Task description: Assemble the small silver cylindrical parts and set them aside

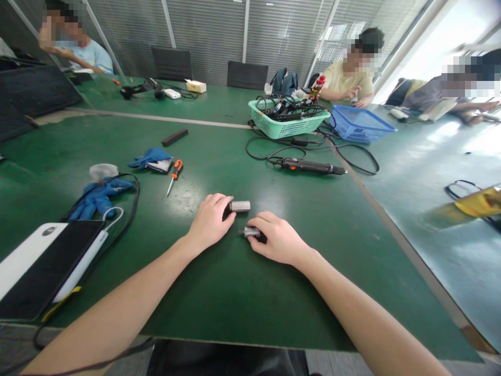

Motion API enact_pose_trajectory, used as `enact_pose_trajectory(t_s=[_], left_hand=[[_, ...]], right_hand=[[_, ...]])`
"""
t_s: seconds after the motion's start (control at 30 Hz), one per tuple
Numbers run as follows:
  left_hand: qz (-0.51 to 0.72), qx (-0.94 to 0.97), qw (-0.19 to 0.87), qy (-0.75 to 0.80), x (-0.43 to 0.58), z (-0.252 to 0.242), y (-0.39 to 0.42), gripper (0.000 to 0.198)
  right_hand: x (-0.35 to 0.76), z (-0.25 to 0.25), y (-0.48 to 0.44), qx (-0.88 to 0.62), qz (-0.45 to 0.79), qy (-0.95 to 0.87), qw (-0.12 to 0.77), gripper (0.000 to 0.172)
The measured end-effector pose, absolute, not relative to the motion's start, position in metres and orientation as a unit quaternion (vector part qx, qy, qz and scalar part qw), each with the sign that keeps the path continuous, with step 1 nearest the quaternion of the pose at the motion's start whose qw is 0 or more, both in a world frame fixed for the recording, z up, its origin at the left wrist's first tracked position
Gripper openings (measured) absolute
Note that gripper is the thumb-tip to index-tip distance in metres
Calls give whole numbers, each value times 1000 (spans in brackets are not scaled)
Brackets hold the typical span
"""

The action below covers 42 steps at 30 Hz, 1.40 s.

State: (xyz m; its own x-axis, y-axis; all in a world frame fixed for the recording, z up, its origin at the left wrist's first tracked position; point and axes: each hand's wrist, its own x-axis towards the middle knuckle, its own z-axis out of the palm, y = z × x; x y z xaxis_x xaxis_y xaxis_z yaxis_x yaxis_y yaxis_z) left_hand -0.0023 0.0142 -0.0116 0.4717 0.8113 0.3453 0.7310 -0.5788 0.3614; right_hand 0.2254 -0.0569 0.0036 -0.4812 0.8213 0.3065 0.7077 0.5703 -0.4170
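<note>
My left hand (212, 218) is closed around a black part, from which a smooth silver metal cylinder (240, 207) sticks out to the right. Just below and to the right, my right hand (277, 237) grips a shorter metal piece with a thin pointed tip (251, 232); its tip faces left and its other end is black. The two pieces are close but apart, both low over the green table (235, 292). My fingers hide parts of each, so I cannot tell their exact kind. An orange-handled screwdriver (176, 175) lies beyond my left hand.
A corded electric screwdriver (309, 166) lies ahead on the right. Behind it stand a green basket (287, 128) of tools and cables and a blue basket (362, 125). At left are blue gloves (96, 200) and a black-and-white device (50, 266). Several people sit around the table.
</note>
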Motion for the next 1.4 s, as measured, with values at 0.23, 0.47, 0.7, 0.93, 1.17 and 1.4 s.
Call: enact_pose_trajectory(t_s=[0.23, 0.47, 0.7, 0.93, 1.17, 1.4], left_hand=[[246, 849, 111, 455, -5, -12, 18, 32], [248, 859, 123, 431, -5, -10, 19, 37], [235, 857, 138, 437, -3, -5, 18, 39], [230, 856, 147, 438, -6, -6, 19, 40], [285, 854, 138, 413, -6, 0, 14, 37], [198, 924, 176, 275, -8, 21, -2, 4]], right_hand=[[223, 5, -57, -451, 119, -850, 245, 22], [219, 7, -54, -455, 119, -846, 251, 20], [218, 11, -52, -455, 128, -845, 251, 23], [217, 9, -51, -455, 140, -842, 255, 24], [220, 8, -52, -454, 141, -843, 253, 25], [221, 6, -52, -442, 127, -856, 237, 20]])
